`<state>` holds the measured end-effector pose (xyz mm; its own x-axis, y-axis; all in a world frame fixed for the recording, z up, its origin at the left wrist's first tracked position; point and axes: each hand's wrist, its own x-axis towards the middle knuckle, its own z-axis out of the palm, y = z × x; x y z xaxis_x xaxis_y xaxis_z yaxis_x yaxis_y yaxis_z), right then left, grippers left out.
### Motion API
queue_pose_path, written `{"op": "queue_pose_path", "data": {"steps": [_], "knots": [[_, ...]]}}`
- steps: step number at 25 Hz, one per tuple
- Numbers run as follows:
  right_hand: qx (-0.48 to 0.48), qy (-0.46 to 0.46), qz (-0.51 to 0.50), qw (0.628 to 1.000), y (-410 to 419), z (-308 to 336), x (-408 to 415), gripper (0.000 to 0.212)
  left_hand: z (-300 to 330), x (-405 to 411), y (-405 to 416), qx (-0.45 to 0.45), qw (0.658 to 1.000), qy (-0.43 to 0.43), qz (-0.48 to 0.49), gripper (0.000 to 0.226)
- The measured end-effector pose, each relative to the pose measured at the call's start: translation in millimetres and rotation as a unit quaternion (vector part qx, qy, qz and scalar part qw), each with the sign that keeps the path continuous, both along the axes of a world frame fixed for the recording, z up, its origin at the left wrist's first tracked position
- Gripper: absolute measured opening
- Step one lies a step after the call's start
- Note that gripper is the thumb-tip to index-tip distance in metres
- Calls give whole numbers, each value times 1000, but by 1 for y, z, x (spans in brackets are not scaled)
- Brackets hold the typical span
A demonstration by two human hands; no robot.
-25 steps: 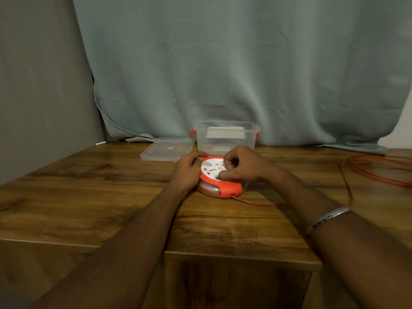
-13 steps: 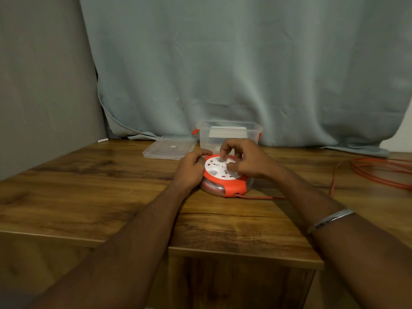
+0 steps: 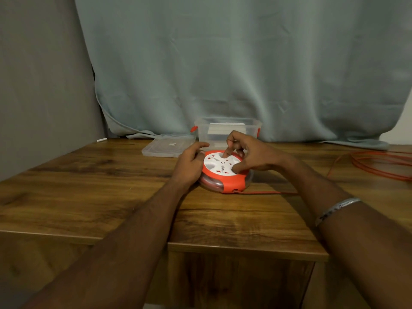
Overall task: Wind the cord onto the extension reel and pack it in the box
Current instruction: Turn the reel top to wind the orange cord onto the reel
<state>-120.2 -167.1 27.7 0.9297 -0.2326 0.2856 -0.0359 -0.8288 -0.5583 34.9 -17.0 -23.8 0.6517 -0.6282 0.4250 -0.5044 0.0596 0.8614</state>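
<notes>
The reel (image 3: 225, 172) lies flat mid-bench, just near of the box (image 3: 227, 130). My left hand (image 3: 189, 166) clasps its rim; my right hand (image 3: 247, 153) fingers press the white face. I'd turn steadily, feeding the cord (image 3: 379, 166) straight.

You are sitting at a wooden table (image 3: 89, 197) with a round orange and white reel (image 3: 225, 172) lying flat on it. Your left hand (image 3: 189, 163) is cupping the reel's left side. Your right hand (image 3: 249, 152) is reaching over the top, with one fingertip (image 3: 225, 155) pressing on the white face. The orange cord (image 3: 379, 166) is trailing from the reel's front to loose loops on the right. A clear box (image 3: 227, 130) is standing just behind the reel, its lid (image 3: 167, 148) lying beside it
</notes>
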Motion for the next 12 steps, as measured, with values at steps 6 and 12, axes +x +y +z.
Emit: {"op": "queue_pose_path", "data": {"steps": [6,12], "knots": [[-47,-8,-15,999,7,-7,6,31,-1,5,-3,1,1000,5,30,33],[-112,-18,-82,990,15,-10,13,48,-2,6,-5,11,999,-2,36,32]]}}
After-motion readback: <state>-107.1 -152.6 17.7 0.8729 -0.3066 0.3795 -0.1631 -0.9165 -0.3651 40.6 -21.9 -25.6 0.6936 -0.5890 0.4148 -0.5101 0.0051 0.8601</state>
